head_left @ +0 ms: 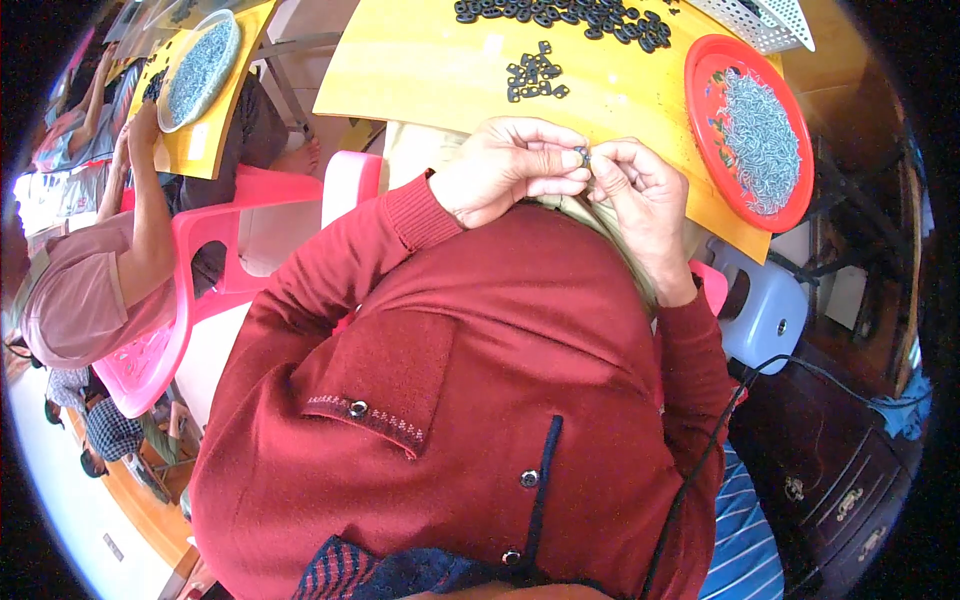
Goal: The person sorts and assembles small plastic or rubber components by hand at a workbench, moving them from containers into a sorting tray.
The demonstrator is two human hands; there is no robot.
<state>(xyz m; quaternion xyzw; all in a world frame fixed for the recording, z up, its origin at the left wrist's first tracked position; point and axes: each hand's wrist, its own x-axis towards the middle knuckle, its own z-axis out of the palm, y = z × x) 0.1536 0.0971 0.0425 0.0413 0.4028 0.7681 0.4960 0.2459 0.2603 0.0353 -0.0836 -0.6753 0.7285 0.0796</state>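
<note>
both hands meet at the near edge of the yellow board, fingertips pinched together on 1 small dark ring-shaped piece [582, 153]. left hand [510, 170] grips it between thumb and forefinger, other fingers curled in. right hand [640, 190] pinches from the other side, fingers bunched tight. just beyond the hands, a small cluster of black plastic rings [535, 77] lies on the yellow flat board [420, 60]; a bigger heap of black rings [565, 15] sits at the far edge. round red plastic tray [705, 75] of tiny silvery metal bits at right. red knit sleeves. another person's arm [150, 200] far left, by a pink plastic chair [200, 300].
</note>
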